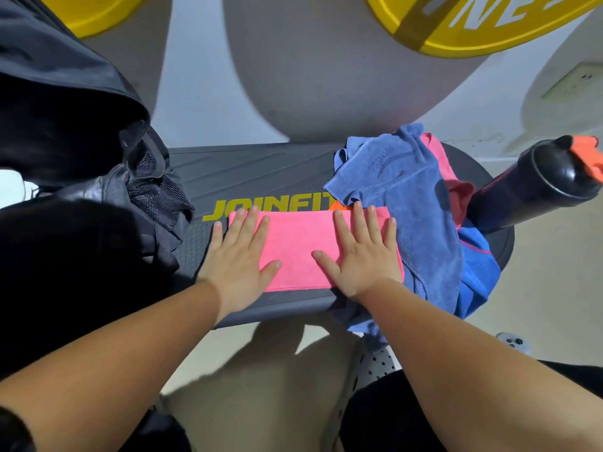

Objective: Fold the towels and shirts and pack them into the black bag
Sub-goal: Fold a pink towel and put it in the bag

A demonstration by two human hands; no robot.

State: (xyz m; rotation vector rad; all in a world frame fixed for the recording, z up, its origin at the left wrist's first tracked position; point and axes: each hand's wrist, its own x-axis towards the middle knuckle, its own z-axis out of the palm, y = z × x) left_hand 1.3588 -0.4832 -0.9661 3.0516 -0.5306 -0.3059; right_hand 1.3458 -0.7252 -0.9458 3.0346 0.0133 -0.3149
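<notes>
A pink towel (300, 243), folded into a rectangle, lies flat on the grey step platform (248, 171). My left hand (238, 256) presses flat on its left end, fingers spread and straight. On the towel's right end my right hand (359, 252) lies flat in the same way. The black bag (98, 177) stands open at the left of the platform. To the right sits a crumpled blue towel (408, 197), heaped over a pink cloth (440, 161) and a bright blue garment (476, 269).
A black shaker bottle (535, 187) with an orange cap lies tilted at the platform's right end. Yellow round shapes are on the wall behind. Beige floor lies in front of the platform, between my legs.
</notes>
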